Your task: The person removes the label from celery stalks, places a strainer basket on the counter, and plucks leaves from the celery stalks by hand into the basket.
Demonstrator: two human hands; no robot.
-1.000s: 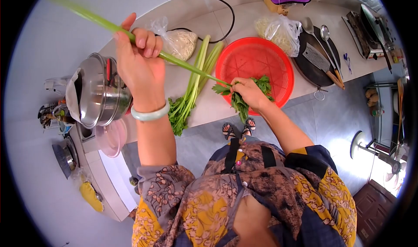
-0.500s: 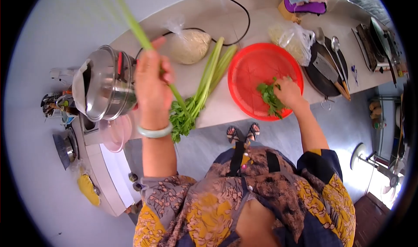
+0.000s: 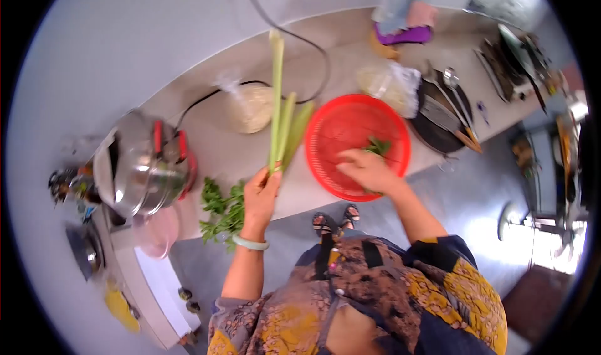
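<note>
My left hand (image 3: 261, 195) is closed around the lower part of a pale green celery stalk (image 3: 277, 98), which points away from me over the counter. Other stalks (image 3: 297, 129) lie just right of it, and leafy celery tops (image 3: 219, 208) show left of the hand at the counter's front edge. A red perforated basket (image 3: 338, 126) stands to the right. Inside its rim, my right hand (image 3: 368, 169) hovers with its fingers apart. Green leaves (image 3: 377, 146) lie in the basket beside and partly under that hand.
Behind the stalks sits a plastic bag of pale food (image 3: 250, 109), near a black cable (image 3: 313, 45). A steel pot (image 3: 141, 164) stands at the left. Right of the basket are another bag (image 3: 391, 89), a dark board (image 3: 438, 126), a cleaver (image 3: 440, 114) and a stove (image 3: 510, 73).
My left hand has come down to the counter with the stalk, which was raised before. My right hand has released the leaves into the basket and opened. The camera view has shifted.
</note>
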